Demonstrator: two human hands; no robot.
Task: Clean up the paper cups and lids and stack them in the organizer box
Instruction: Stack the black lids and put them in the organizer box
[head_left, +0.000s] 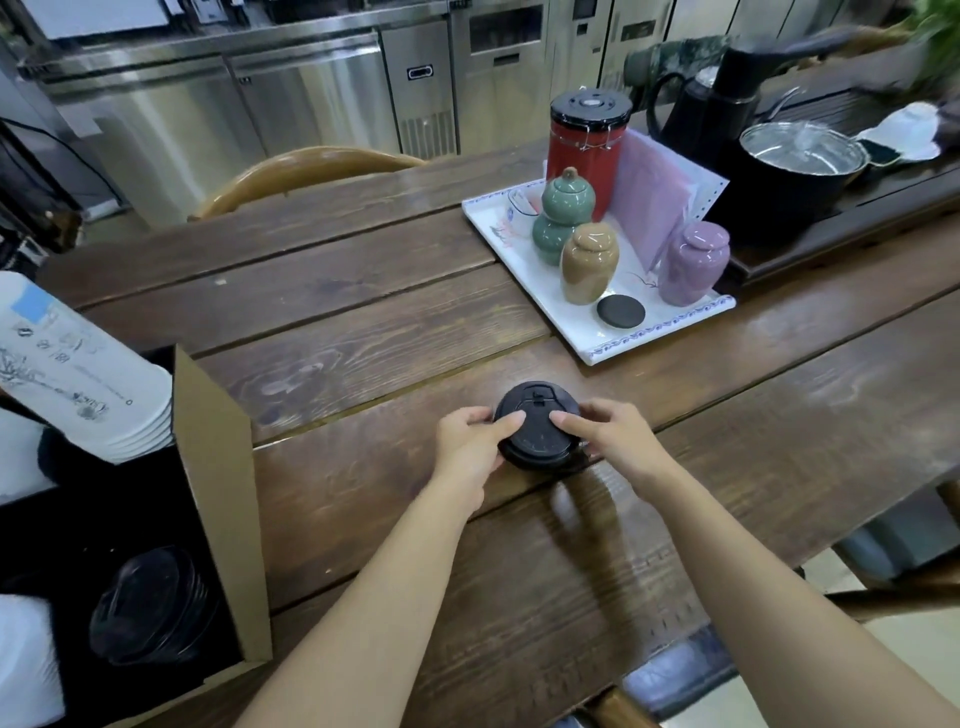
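Note:
A black cup lid (535, 423) sits at the middle of the wooden table (363, 322), seemingly on a cup that is hidden beneath it. My left hand (470, 439) grips its left rim with the thumb on top. My right hand (610, 441) grips its right rim, index finger on top. At the left, the cardboard organizer box (221, 467) holds a lying stack of white printed paper cups (78, 374) and a stack of black lids (153, 608) nearer me.
A white tray (613, 345) at the back right carries a red canister (587, 150), green, tan and purple jars, and a black coaster. A black pot with a steel lid (802, 156) and a kettle stand beyond. A wooden chair (306, 171) is behind the table.

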